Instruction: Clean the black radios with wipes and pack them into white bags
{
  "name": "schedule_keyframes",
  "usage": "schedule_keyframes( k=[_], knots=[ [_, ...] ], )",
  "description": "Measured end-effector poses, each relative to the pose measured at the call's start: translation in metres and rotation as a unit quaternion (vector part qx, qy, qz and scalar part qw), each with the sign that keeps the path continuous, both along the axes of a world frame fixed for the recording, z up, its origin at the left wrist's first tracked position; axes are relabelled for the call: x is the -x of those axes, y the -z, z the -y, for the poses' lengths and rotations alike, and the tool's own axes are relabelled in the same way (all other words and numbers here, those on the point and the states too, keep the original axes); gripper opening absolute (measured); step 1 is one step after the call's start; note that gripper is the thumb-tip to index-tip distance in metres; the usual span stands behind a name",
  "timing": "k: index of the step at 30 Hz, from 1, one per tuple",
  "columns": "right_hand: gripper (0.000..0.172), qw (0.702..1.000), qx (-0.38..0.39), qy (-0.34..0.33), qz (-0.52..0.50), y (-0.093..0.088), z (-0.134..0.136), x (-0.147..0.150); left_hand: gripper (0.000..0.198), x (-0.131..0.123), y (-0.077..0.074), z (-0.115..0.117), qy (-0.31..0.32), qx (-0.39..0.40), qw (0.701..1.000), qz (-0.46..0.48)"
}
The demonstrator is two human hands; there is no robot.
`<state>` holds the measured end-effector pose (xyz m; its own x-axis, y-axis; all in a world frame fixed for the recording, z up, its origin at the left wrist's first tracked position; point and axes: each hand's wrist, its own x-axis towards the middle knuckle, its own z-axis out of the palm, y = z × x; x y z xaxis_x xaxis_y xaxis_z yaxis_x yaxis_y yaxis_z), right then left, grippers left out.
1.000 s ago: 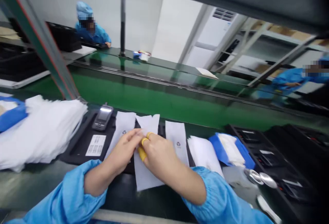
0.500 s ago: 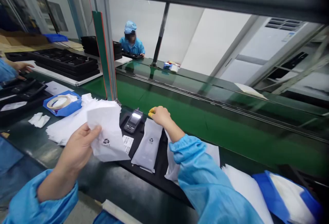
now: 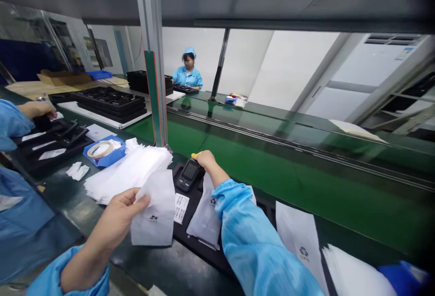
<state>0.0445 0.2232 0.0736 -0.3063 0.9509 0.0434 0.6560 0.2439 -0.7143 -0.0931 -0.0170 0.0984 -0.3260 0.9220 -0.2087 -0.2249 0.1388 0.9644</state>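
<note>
My left hand (image 3: 117, 216) is closed on a white pouch with a recycling mark (image 3: 154, 214), held up near the front of the bench. My right hand (image 3: 205, 160), with yellow finger cots, reaches forward and rests at the top of a small black handset (image 3: 188, 174) that lies in a black tray (image 3: 195, 237). Its fingers curl beside the handset; whether they grip it I cannot tell. Another white pouch (image 3: 205, 216) lies on the tray under my right sleeve. A white label card (image 3: 181, 207) lies beside it.
A heap of white pouches (image 3: 125, 173) lies left of the tray, with a tape roll in a blue tray (image 3: 100, 150) behind. A green conveyor (image 3: 272, 160) runs across. An upright post (image 3: 154, 60) stands ahead. A co-worker's hand (image 3: 37, 109) works at black trays on the left; another person sits far back.
My left hand has brought the pouch lower and nearer the tray. My right hand has come down from above the tray to the handset's top. The view has swung left.
</note>
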Motion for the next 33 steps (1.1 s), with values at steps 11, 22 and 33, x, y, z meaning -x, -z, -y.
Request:
schedule_keyframes(
  k=[11, 22, 33],
  knots=[
    [0.017, 0.946, -0.186, 0.08, -0.251, -0.066, 0.052, -0.075, 0.039, -0.024, 0.023, -0.014, 0.061, 0.002, 0.998, -0.022],
    [0.011, 0.811, -0.176, -0.003, -0.559, -0.117, 0.104, -0.102, 0.031, -0.058, 0.006, -0.02, 0.11, 0.017, 0.994, -0.014],
    [0.006, 0.864, -0.18, -0.059, -0.466, -0.1, 0.127, -0.12, 0.042, -0.082, 0.001, -0.02, 0.173, -0.035, 0.984, -0.018]
  ],
)
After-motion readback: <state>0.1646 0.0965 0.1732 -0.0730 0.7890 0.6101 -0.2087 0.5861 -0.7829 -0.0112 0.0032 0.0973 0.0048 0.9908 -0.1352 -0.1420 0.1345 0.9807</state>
